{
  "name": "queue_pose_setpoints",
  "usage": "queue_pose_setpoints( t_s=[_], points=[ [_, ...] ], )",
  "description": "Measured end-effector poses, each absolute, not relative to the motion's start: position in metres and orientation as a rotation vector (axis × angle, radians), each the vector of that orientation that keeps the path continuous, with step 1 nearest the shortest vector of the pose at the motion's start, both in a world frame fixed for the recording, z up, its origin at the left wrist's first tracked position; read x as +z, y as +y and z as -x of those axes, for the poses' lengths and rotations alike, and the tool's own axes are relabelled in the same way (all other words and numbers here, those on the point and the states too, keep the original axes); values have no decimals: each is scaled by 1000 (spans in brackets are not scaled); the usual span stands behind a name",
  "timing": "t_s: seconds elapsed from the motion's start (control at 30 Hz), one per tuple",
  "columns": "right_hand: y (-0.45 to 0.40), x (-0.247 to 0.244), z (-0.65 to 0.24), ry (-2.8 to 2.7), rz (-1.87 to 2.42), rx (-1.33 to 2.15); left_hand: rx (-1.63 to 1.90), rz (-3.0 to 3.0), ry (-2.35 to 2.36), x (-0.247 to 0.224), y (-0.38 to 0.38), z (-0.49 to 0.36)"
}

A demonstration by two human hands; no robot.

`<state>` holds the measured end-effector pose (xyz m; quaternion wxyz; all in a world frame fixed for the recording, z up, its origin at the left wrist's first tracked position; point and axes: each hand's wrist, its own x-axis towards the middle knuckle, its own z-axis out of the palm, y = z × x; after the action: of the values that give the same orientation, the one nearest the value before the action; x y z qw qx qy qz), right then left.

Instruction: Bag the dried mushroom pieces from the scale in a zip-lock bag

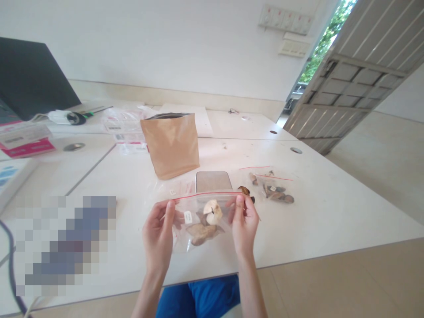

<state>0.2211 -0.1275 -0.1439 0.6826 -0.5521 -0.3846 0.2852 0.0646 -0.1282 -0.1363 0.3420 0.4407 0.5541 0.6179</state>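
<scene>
Above the white table [331, 207], both hands pinch a zip bag [202, 221] of dried pieces.

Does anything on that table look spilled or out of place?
One small thing: a brown piece lies loose on the white table, outside the clear zip bag that the left hand and right hand hold. Nothing else looks spilled or damaged.

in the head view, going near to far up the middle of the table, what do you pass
clear zip bag held between the left hand and right hand → small grey slab → brown paper pouch → white paper sheet → wall
</scene>
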Motion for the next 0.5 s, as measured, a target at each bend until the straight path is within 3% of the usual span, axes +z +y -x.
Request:
queue_pose_setpoints(
  t_s=[0.2,0.5],
  points=[
    [-127,-144,-233,-870,1222,643,1506,-1244,1470,-142,-123,-51],
    [-128,-149,-234,-945,1243,604,1665,-1392,1555,-146,-127,-51]
  ],
)
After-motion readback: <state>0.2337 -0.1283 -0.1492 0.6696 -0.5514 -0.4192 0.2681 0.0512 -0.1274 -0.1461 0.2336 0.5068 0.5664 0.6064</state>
